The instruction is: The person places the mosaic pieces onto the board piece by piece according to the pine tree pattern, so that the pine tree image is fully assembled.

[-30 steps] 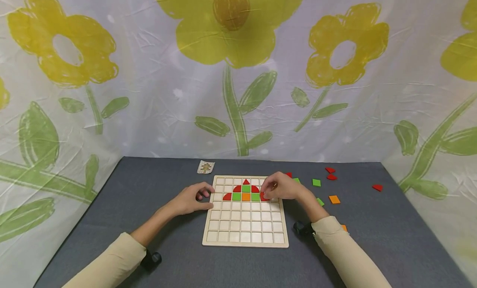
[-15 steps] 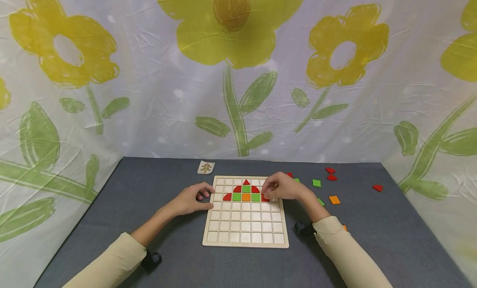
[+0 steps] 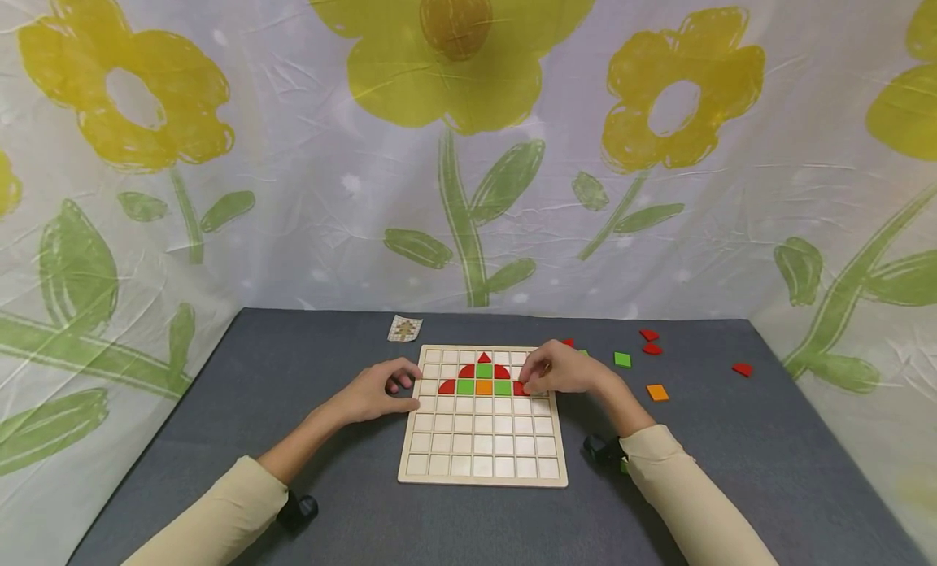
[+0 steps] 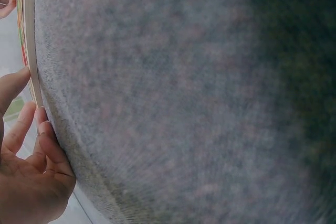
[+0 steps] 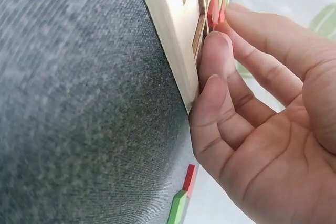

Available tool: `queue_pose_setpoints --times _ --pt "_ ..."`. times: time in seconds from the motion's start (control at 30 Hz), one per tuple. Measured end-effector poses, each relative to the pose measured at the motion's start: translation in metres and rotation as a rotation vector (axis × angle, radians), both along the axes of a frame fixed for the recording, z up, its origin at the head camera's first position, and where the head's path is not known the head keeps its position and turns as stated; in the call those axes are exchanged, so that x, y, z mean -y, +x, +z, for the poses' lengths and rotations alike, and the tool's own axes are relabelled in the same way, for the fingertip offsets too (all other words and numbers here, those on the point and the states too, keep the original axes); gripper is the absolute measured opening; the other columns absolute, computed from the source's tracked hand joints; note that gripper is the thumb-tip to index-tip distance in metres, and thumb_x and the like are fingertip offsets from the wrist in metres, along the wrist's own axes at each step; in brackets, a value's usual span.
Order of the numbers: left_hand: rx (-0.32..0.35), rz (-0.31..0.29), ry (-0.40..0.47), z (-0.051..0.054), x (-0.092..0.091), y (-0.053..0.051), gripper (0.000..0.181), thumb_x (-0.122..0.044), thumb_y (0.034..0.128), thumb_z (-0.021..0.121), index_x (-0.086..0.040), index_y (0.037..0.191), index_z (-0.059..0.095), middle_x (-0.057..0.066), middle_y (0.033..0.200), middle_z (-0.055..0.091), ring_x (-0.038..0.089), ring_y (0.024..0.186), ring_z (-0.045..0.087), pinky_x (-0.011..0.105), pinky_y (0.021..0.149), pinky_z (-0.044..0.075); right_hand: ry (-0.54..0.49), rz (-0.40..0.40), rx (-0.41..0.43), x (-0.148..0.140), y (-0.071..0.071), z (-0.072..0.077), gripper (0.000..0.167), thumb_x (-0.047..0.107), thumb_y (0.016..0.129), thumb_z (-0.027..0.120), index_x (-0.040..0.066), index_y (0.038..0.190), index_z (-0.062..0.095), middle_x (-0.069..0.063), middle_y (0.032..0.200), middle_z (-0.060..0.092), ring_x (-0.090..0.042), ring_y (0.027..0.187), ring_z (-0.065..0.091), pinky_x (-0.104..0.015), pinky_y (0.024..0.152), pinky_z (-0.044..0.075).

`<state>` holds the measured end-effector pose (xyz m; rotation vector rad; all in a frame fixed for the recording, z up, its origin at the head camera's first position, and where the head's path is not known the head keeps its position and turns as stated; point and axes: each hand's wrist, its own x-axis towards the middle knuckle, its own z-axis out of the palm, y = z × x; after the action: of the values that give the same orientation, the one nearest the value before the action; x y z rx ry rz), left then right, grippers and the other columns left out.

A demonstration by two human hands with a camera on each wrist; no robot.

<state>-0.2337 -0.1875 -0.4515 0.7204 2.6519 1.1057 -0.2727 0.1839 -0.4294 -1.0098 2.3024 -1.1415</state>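
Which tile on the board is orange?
The orange tile sits in the middle of the longest filled row, between two green tiles and below a third. Other visible tiles on the board are red or green.

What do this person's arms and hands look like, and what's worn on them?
The left sleeve and right sleeve are plain beige, ending partway down the forearms. Near the cuffs sit small black devices, one on the left and one on the right. Both hands are bare: no gloves or rings show, nor any cables.
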Motion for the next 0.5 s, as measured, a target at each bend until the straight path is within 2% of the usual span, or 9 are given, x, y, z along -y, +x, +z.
queue_pose_setpoints --times 0.27,0.5 --pt "-0.005 -0.004 0.004 0.001 0.001 0.000 0.040 -0.016 0.0883 0.082 -0.005 0.123 0.064 0.006 0.103 0.061 0.025 0.090 0.056 0.044 0.082 0.045 -0.005 0.017 -0.008 0.000 0.000 0.001 0.011 -0.001 0.091 0.074 -0.008 0.100 0.073 -0.010 0.087 0.070 -0.024 0.075 0.063 -0.031 0.069 0.051" --pt "-0.005 -0.003 0.006 0.000 0.002 0.000 0.040 -0.016 0.0884 0.082 -0.005 0.123 0.064 0.006 0.103 0.061 0.025 0.091 0.056 0.044 0.082 0.045 -0.020 -0.010 0.000 -0.011 0.003 0.004 0.016 -0.001 0.091 0.073 -0.008 0.105 0.071 -0.012 0.088 0.068 -0.028 0.077 0.062 -0.031 0.071 0.050"
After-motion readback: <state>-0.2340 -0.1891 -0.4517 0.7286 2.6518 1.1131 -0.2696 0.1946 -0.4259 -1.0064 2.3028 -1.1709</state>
